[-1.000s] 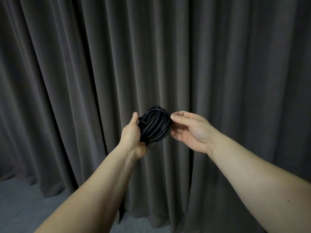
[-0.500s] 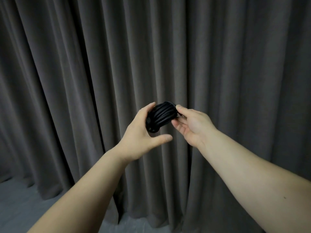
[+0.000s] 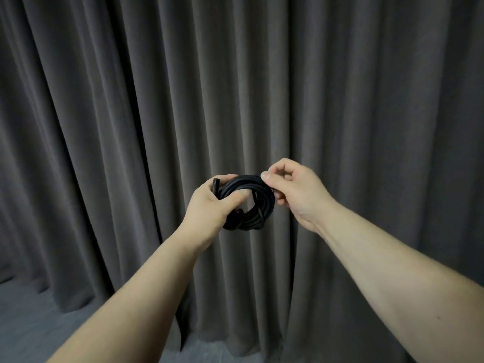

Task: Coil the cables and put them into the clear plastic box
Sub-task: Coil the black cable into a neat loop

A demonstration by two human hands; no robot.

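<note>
Right thumb (image 3: 266, 176) and curled fingers pinch the top right edge of the cable (image 3: 258, 205), thumb tip on the outer loops. Left thumb (image 3: 235, 198) lies across the near face of the coil, left fingers wrapped round its far side; only their tips show over the top edge. One stubby plug end (image 3: 215, 185) sticks up past the left fingertips.

Cable: black, wound into a tight round coil of many loops, open centre facing the camera. Held in mid-air between both hands, roughly at frame centre, touching nothing else.

Left hand (image 3: 209, 208) grips the coil's left side. Right hand (image 3: 296, 191) holds the upper right side, knuckles up. Both forearms bare, reaching forward.

Behind: dark grey pleated curtain (image 3: 131, 100), full width. Grey floor (image 3: 31, 323) at lower left.
</note>
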